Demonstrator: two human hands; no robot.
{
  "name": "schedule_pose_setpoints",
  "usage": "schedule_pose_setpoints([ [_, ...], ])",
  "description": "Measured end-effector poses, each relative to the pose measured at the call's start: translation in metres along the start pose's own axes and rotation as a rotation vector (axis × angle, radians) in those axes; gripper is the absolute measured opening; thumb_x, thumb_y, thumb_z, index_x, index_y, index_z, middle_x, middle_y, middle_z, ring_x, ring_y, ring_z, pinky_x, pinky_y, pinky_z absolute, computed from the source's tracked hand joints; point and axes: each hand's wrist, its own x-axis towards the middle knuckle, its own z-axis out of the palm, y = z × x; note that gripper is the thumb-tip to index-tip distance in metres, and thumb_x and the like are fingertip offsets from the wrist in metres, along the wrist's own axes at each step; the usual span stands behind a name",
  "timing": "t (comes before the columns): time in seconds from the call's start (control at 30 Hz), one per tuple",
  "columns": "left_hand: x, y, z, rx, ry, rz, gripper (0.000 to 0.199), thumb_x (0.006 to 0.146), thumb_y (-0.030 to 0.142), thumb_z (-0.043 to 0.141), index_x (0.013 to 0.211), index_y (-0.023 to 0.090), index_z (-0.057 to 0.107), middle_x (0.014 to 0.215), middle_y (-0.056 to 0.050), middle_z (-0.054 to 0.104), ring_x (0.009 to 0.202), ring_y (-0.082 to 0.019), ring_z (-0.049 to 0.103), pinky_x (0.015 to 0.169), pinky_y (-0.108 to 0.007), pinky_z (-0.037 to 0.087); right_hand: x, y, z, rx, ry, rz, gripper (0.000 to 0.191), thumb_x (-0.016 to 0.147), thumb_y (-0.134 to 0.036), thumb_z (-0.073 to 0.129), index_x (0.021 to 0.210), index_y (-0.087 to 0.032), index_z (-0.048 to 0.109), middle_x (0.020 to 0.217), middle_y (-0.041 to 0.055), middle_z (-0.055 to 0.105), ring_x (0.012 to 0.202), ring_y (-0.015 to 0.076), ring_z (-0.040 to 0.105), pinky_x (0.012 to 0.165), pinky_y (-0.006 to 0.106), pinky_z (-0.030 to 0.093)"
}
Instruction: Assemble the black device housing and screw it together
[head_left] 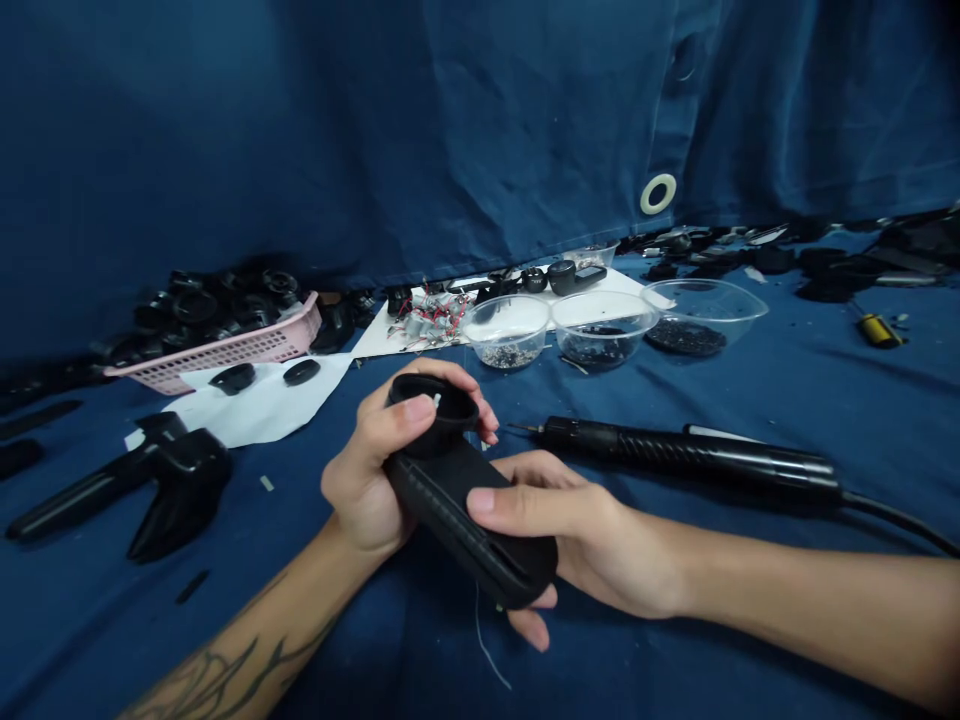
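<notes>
Both hands grip a black plastic housing [469,500] with a round, open cup-shaped end and a long flat handle. It is tilted, the round end away from me. My left hand [382,450] wraps round the cup end, thumb over its rim beside a small white piece. My right hand [585,520] clasps the handle, thumb on top and fingers underneath. A thin pale thread hangs below the handle. Just beyond my right hand lies a black corded electric screwdriver [690,455], its bit pointing left.
Left lie black housings [165,480] and a pink basket [225,355] heaped with black parts. Ahead, clear plastic bowls [510,320] hold small screws and dark bits, near small motors with red wires [431,315] on white sheets. Far right are scattered black parts and a yellow-handled tool [877,330].
</notes>
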Motion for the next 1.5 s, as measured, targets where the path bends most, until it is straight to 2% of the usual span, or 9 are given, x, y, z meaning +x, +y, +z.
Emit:
schedule_pose_setpoints([
  [0.27,0.001,-0.002,-0.007,0.138,0.069,-0.028,0.036,0.079,0.047,0.063,0.096,0.017,0.071,0.072,-0.010,0.070,0.068,-0.027,0.066,0.063,-0.038,0.053,-0.003,-0.006,0.005,-0.269,0.128,0.017,0.034,0.093,-0.045,0.074,0.098,-0.016,0.059,0.068,-0.0018,0.057,0.051,0.0115,0.054,0.048,0.022,0.050],
  [0.57,0.005,-0.015,-0.010,0.226,0.208,-0.035,0.027,0.083,0.043,0.069,0.090,0.018,0.074,0.067,-0.004,0.068,0.063,-0.018,0.064,0.058,-0.026,0.049,-0.007,-0.015,0.011,-1.137,0.386,-0.260,0.022,0.097,-0.035,0.064,0.085,-0.016,0.059,0.069,-0.0043,0.059,0.056,0.0045,0.049,0.052,0.017,0.034],
  [0.77,0.004,-0.013,-0.006,-0.128,0.064,-0.398,0.064,0.074,0.076,0.073,0.091,0.014,0.077,0.057,-0.005,0.068,0.043,-0.018,0.059,0.043,-0.028,0.049,-0.002,-0.016,0.009,-0.453,0.291,-0.176,0.062,0.111,-0.061,0.030,0.088,-0.011,0.060,0.058,0.0044,0.061,0.044,0.0138,0.060,0.044,0.021,0.048],
  [0.87,-0.001,-0.017,-0.004,-0.208,-0.170,-0.525,0.061,0.075,0.075,0.074,0.070,0.014,0.074,0.041,-0.003,0.055,0.037,-0.022,0.060,0.042,-0.033,0.054,0.005,-0.015,0.003,-0.218,0.260,-0.197,0.061,0.110,-0.065,0.034,0.094,-0.011,0.057,0.066,0.0073,0.066,0.046,0.0159,0.064,0.047,0.026,0.056],
  [0.97,-0.005,-0.017,0.000,-0.260,-0.140,-0.564,0.044,0.087,0.058,0.070,0.092,0.015,0.080,0.064,-0.007,0.073,0.051,-0.022,0.070,0.054,-0.035,0.063,0.011,-0.008,-0.007,-0.254,0.198,-0.114,0.062,0.109,-0.069,0.034,0.097,-0.012,0.054,0.065,0.0071,0.066,0.047,0.0170,0.065,0.046,0.027,0.058],
  [1.07,-0.003,-0.013,0.003,-0.239,-0.013,-0.474,0.039,0.088,0.033,0.071,0.122,0.016,0.076,0.118,-0.015,0.079,0.103,-0.028,0.078,0.089,-0.036,0.066,0.012,0.001,-0.014,-0.396,0.216,0.021,0.067,0.108,-0.072,0.029,0.095,-0.011,0.055,0.064,0.0070,0.065,0.043,0.0165,0.062,0.040,0.025,0.053],
  [1.13,0.000,-0.011,0.003,-0.216,0.024,-0.426,0.033,0.081,0.021,0.071,0.112,0.012,0.078,0.117,-0.017,0.079,0.114,-0.032,0.073,0.096,-0.039,0.064,0.010,0.001,-0.015,-0.570,0.282,0.034,0.061,0.109,-0.066,0.032,0.098,-0.012,0.058,0.068,0.0053,0.066,0.041,0.0145,0.060,0.038,0.023,0.050],
  [1.33,0.010,-0.015,-0.008,-0.247,0.243,-0.368,0.038,0.052,0.003,0.057,0.086,0.012,0.071,0.066,-0.007,0.062,0.066,-0.021,0.065,0.057,-0.032,0.060,0.003,-0.037,-0.015,-1.332,0.406,-0.199,0.037,0.104,-0.029,0.052,0.074,-0.013,0.066,0.066,0.0005,0.065,0.055,0.0065,0.057,0.061,0.019,0.044],
  [1.5,0.015,-0.019,-0.014,-0.285,0.131,-0.371,0.053,0.045,0.006,0.055,0.096,0.008,0.068,0.062,-0.002,0.048,0.051,-0.013,0.044,0.041,-0.026,0.041,-0.034,-0.101,-0.039,-1.676,0.467,-0.256,0.024,0.104,-0.026,0.054,0.096,-0.013,0.073,0.080,0.0031,0.069,0.067,0.0098,0.059,0.067,0.023,0.043],
])
